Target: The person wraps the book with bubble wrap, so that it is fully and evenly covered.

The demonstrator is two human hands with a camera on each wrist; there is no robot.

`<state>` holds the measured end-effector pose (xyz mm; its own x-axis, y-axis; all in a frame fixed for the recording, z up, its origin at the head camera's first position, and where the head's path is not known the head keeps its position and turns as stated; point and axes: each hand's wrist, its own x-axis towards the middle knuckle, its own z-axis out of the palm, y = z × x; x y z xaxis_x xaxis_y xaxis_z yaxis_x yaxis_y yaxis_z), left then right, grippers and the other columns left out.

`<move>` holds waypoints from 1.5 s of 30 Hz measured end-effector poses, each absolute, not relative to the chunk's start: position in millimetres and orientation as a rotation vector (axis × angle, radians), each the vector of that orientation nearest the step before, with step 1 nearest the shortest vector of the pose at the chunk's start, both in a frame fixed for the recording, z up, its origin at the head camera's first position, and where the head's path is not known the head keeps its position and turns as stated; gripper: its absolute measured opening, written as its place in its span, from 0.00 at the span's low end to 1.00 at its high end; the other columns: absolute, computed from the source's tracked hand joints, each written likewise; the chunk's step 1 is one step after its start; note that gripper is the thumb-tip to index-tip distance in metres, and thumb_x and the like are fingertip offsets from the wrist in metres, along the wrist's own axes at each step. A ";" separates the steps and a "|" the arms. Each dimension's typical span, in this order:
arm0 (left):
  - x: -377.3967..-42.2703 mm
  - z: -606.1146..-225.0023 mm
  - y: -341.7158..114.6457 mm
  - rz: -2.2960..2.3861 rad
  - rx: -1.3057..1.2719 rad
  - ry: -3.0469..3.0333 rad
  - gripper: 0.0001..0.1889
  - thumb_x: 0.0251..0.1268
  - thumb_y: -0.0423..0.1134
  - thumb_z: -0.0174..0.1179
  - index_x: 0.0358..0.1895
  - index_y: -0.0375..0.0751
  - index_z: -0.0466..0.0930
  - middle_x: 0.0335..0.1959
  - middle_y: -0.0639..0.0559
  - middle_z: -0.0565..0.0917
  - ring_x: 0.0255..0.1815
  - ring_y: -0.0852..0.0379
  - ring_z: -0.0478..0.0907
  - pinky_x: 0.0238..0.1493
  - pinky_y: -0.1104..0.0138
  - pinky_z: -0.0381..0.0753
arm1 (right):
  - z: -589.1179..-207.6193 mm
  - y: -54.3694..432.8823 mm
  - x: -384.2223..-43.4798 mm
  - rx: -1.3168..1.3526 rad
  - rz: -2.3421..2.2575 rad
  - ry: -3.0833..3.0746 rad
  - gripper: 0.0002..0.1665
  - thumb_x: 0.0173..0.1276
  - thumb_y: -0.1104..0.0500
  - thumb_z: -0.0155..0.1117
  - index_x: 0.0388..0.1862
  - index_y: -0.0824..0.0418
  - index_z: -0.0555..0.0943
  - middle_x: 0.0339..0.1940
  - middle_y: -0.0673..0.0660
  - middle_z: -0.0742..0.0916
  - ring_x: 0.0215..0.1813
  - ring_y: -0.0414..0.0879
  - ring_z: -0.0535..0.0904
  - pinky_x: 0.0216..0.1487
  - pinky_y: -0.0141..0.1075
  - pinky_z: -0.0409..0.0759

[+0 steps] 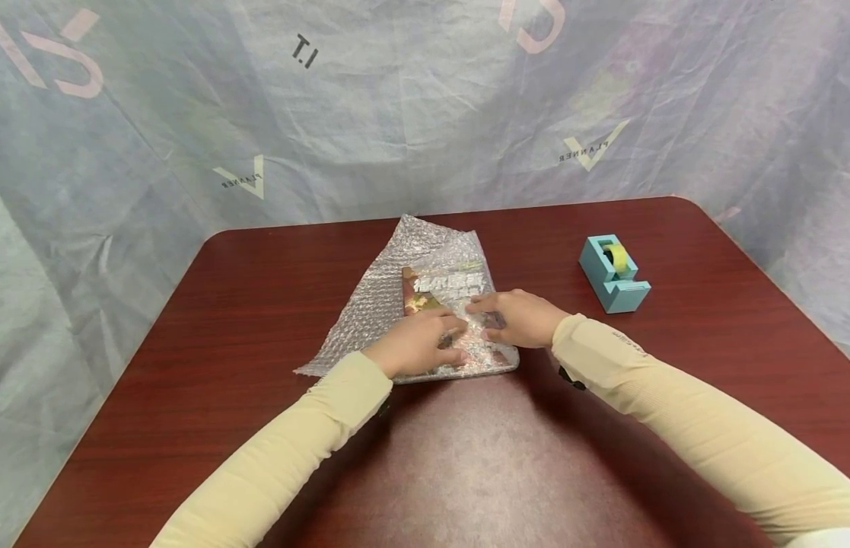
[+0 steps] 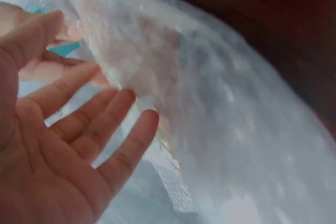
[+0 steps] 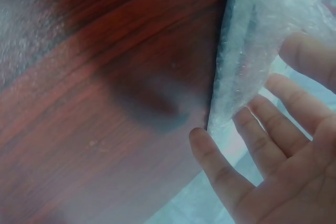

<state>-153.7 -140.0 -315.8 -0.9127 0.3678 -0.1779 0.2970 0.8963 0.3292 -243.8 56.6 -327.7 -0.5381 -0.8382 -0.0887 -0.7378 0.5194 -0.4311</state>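
A book (image 1: 414, 293) with a colourful cover and pale lettering lies on a sheet of bubble wrap (image 1: 370, 312). A flap of the wrap covers most of the cover's right side, and the upper left part shows bare. My left hand (image 1: 419, 339) rests on the wrapped book near its lower edge, fingers spread and slightly bent. On the right side of the bundle, my right hand (image 1: 523, 318) touches the flap with loose, spread fingers. Both wrist views show fingertips against the clear wrap (image 2: 226, 103), pinching nothing.
A light blue tape dispenser (image 1: 606, 281) with a yellow roll stands at the right on the dark red wooden table (image 1: 260, 281). Behind the table hangs a grey printed sheet (image 1: 397, 114). The bubble wrap spreads out to the left and back of the book.
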 end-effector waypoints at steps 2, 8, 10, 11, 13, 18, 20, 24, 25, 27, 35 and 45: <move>-153.5 -315.9 -146.4 0.471 0.524 2.809 0.27 0.73 0.47 0.63 0.70 0.40 0.75 0.70 0.41 0.74 0.70 0.44 0.71 0.71 0.52 0.68 | -327.9 55.7 -243.4 -1.321 -0.501 2.480 0.29 0.72 0.62 0.67 0.71 0.63 0.76 0.73 0.64 0.75 0.69 0.62 0.75 0.65 0.55 0.75; -149.1 -311.0 -170.3 0.538 0.538 2.817 0.23 0.75 0.44 0.61 0.66 0.37 0.77 0.63 0.43 0.81 0.64 0.45 0.77 0.67 0.53 0.73 | -327.6 54.9 -243.7 -1.300 -0.516 2.476 0.29 0.72 0.62 0.67 0.71 0.62 0.76 0.74 0.63 0.74 0.69 0.60 0.75 0.64 0.53 0.76; -146.3 -306.5 -178.1 0.528 0.491 2.824 0.21 0.75 0.43 0.61 0.65 0.38 0.79 0.59 0.44 0.83 0.61 0.46 0.79 0.64 0.53 0.76 | -327.3 55.3 -243.6 -1.299 -0.516 2.479 0.29 0.72 0.63 0.67 0.71 0.63 0.76 0.74 0.63 0.75 0.70 0.61 0.74 0.65 0.54 0.75; -144.7 -304.0 -181.8 0.510 0.447 2.827 0.21 0.75 0.43 0.61 0.65 0.39 0.79 0.58 0.44 0.84 0.59 0.46 0.80 0.62 0.53 0.76 | -327.3 55.3 -243.4 -1.299 -0.515 2.481 0.29 0.72 0.63 0.67 0.71 0.63 0.76 0.74 0.63 0.75 0.70 0.61 0.74 0.65 0.54 0.75; -141.2 -298.5 -189.9 0.462 0.343 2.837 0.21 0.75 0.44 0.60 0.66 0.40 0.78 0.58 0.44 0.83 0.61 0.45 0.79 0.62 0.51 0.76 | -327.7 55.7 -242.9 -1.300 -0.518 2.487 0.29 0.71 0.63 0.67 0.71 0.63 0.76 0.73 0.63 0.75 0.71 0.61 0.73 0.66 0.54 0.74; -133.0 -286.1 -213.3 0.338 0.038 2.852 0.28 0.76 0.48 0.58 0.73 0.39 0.72 0.69 0.39 0.76 0.69 0.37 0.72 0.64 0.42 0.73 | -327.6 55.3 -241.7 -1.313 -0.518 2.492 0.29 0.70 0.64 0.68 0.70 0.64 0.77 0.72 0.64 0.76 0.70 0.61 0.73 0.65 0.54 0.75; -130.6 -281.8 -222.1 0.311 -0.053 2.835 0.29 0.76 0.48 0.57 0.73 0.37 0.70 0.70 0.36 0.74 0.68 0.34 0.72 0.61 0.40 0.75 | -327.0 54.9 -241.5 -1.311 -0.513 2.491 0.29 0.70 0.64 0.68 0.70 0.64 0.76 0.72 0.64 0.76 0.71 0.61 0.73 0.65 0.54 0.75; -125.1 -274.1 -235.8 0.276 -0.182 2.772 0.31 0.77 0.50 0.56 0.73 0.32 0.69 0.69 0.32 0.73 0.63 0.33 0.76 0.55 0.41 0.77 | -325.3 54.6 -241.2 -1.286 -0.504 2.491 0.30 0.71 0.64 0.68 0.71 0.64 0.76 0.73 0.64 0.75 0.71 0.61 0.72 0.64 0.54 0.76; -123.9 -272.7 -238.8 0.274 -0.205 2.753 0.31 0.77 0.50 0.56 0.72 0.31 0.70 0.68 0.32 0.74 0.61 0.34 0.77 0.54 0.41 0.78 | -325.0 54.6 -241.1 -1.286 -0.502 2.492 0.30 0.71 0.64 0.68 0.71 0.64 0.76 0.73 0.64 0.75 0.71 0.61 0.73 0.64 0.54 0.76; -121.6 -271.0 -244.6 0.278 -0.241 2.721 0.31 0.76 0.52 0.55 0.70 0.29 0.71 0.67 0.31 0.75 0.59 0.34 0.78 0.53 0.42 0.78 | -324.4 54.6 -240.6 -1.288 -0.501 2.495 0.29 0.71 0.65 0.67 0.70 0.64 0.76 0.72 0.65 0.76 0.70 0.61 0.73 0.63 0.54 0.76; -120.3 -271.3 -265.8 0.304 -0.325 2.596 0.24 0.76 0.53 0.55 0.35 0.31 0.80 0.28 0.43 0.81 0.27 0.51 0.78 0.32 0.60 0.76 | -324.9 53.9 -239.8 -1.287 -0.499 2.494 0.29 0.71 0.65 0.67 0.71 0.64 0.76 0.72 0.65 0.76 0.70 0.61 0.73 0.63 0.53 0.77; -116.5 -278.3 -273.1 0.521 -0.472 2.442 0.33 0.76 0.51 0.56 0.64 0.20 0.65 0.35 0.37 0.80 0.28 0.49 0.84 0.30 0.57 0.86 | -325.2 53.5 -238.7 -1.275 -0.504 2.493 0.29 0.71 0.65 0.67 0.70 0.64 0.76 0.72 0.65 0.76 0.69 0.61 0.74 0.62 0.52 0.77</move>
<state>-116.5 -273.1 -278.3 -0.7621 -0.2098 -0.6126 -0.4417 0.8602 0.2549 -238.7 53.5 -325.2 -0.5633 -0.8201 -0.1007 -0.7166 0.5456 -0.4346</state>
